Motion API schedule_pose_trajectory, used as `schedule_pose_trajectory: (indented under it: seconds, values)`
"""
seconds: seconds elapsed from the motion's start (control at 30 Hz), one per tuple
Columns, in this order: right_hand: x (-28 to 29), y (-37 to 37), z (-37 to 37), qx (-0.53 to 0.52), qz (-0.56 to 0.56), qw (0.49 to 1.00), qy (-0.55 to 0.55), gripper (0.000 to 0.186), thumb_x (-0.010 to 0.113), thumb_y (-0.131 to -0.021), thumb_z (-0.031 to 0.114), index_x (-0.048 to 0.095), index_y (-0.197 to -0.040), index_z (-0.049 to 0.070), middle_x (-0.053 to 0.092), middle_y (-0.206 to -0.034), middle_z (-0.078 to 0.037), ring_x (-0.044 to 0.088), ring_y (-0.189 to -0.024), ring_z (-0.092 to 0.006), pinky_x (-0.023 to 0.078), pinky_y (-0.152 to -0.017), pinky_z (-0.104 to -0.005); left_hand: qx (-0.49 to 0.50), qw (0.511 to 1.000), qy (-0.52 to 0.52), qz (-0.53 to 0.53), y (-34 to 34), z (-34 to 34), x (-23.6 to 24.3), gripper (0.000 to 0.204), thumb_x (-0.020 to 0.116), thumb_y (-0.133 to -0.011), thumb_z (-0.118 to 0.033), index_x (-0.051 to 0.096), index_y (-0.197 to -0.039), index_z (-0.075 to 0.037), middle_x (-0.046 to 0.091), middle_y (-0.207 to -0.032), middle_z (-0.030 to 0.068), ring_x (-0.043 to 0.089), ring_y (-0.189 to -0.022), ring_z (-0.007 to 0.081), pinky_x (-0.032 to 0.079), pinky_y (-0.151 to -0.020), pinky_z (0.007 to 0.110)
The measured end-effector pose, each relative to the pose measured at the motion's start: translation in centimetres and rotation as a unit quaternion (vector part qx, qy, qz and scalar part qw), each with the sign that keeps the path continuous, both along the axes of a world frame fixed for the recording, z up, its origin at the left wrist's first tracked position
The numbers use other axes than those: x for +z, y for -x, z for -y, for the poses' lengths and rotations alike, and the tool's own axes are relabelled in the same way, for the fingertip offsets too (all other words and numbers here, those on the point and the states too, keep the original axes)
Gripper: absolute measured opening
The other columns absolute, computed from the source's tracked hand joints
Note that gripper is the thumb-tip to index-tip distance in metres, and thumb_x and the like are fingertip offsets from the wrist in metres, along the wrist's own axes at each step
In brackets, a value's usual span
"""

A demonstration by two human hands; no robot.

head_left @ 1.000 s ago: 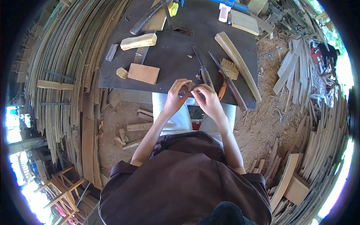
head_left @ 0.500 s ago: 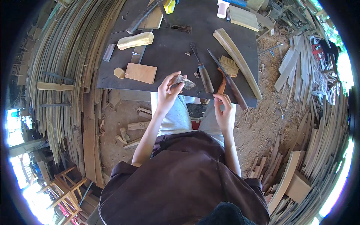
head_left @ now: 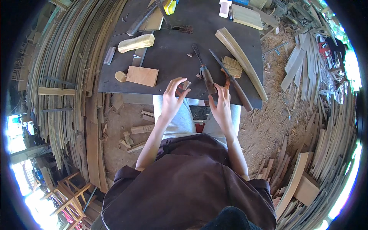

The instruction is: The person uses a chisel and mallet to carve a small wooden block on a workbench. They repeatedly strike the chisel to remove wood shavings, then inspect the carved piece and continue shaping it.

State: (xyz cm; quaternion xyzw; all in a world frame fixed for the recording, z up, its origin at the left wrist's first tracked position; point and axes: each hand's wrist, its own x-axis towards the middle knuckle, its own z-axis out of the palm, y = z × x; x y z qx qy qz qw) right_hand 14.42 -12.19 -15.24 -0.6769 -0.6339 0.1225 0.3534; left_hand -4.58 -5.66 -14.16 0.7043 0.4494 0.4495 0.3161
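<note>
Clock: centred between the hands, 12 toward the table's far side.
Left hand [head_left: 173, 99]: at 9, thumb and fingers pinched on a small brownish piece [head_left: 186, 85].
Small piece: at the left fingertips, between 10 and 11, over the near part of the dark table [head_left: 174, 57]; its material is not clear.
Right hand [head_left: 221, 104]: at 4, fingers half curled around the near end of a flat-bladed tool [head_left: 207, 76]; whether they grip it I cannot tell.
Flat-bladed tool: handle near, blade pointing toward 12.
Toward 2: a slender tool [head_left: 239, 89] with a brown handle, a ridged wood block [head_left: 234, 69], and a long curved timber [head_left: 242, 61] beyond.
Toward 10: a rectangular wood block [head_left: 142, 76]; beside it a small faceted block [head_left: 120, 76]; farther out, a pale shaped piece [head_left: 136, 43].
Near 1, far end: a flat board [head_left: 247, 17].
Past the table, toward 9 and 10: stacked wood strips [head_left: 73, 65].
</note>
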Motion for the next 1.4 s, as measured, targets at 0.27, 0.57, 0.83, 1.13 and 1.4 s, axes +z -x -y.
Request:
schedule_pose_trajectory:
  seconds: [0.27,0.57,0.83,1.13,1.4]
  values:
    - [-0.6,1.3,-2.5,-0.045,0.112,0.992,0.040,0.057,0.066,-0.084,0.024,0.044,-0.132,0.003,0.055,-0.100,-0.015,0.059,-0.088,-0.0309,0.042,-0.087,-0.0532,-0.043,0.997,0.064,-0.017,0.0,-0.9,0.0,0.044,0.077,-0.074,-0.001,0.058,-0.114,-0.005,0.065,-0.103,0.0104,0.066,-0.077,0.0178,0.055,-0.063,0.029]
    - [6.1,-2.6,-2.7,-0.027,-0.135,0.988,-0.065,0.033,0.068,-0.085,0.012,0.061,-0.112,-0.005,0.067,-0.093,-0.020,0.069,-0.084,-0.0268,0.053,-0.073,-0.0352,-0.030,0.998,0.062,-0.002,0.4,-0.6,-0.7,0.041,0.075,-0.077,-0.003,0.058,-0.114,-0.005,0.067,-0.103,0.0099,0.067,-0.085,0.0177,0.054,-0.064,0.028]
    - [14.0,-4.5,0.3,-0.008,-0.267,0.963,-0.038,0.028,0.073,-0.073,0.000,0.066,-0.099,-0.001,0.064,-0.088,-0.005,0.061,-0.081,-0.0109,0.048,-0.069,-0.0235,-0.057,0.997,0.048,0.012,0.5,-0.4,-0.6,0.040,0.071,-0.082,-0.004,0.060,-0.120,-0.007,0.067,-0.107,0.0119,0.067,-0.087,0.0206,0.054,-0.066,0.031]
    - [14.1,-0.9,-3.7,0.188,-0.441,0.862,-0.163,0.015,0.062,-0.077,-0.007,0.054,-0.086,0.002,0.060,-0.080,-0.009,0.056,-0.067,-0.0110,0.043,-0.059,-0.0228,0.009,0.996,-0.023,-0.081,-0.5,1.1,-1.9,0.048,0.064,-0.088,-0.004,0.054,-0.134,-0.012,0.069,-0.103,0.0174,0.070,-0.088,0.0285,0.055,-0.069,0.035]
    - [13.8,1.8,-5.5,0.183,-0.543,0.788,-0.225,0.016,0.069,-0.084,0.000,0.055,-0.076,-0.002,0.056,-0.063,-0.007,0.048,-0.047,-0.0100,0.042,-0.049,-0.0253,0.019,0.997,-0.048,-0.053,-1.1,1.5,-2.6,0.049,0.066,-0.087,-0.005,0.052,-0.133,-0.011,0.067,-0.105,0.0188,0.067,-0.093,0.0319,0.057,-0.071,0.036]
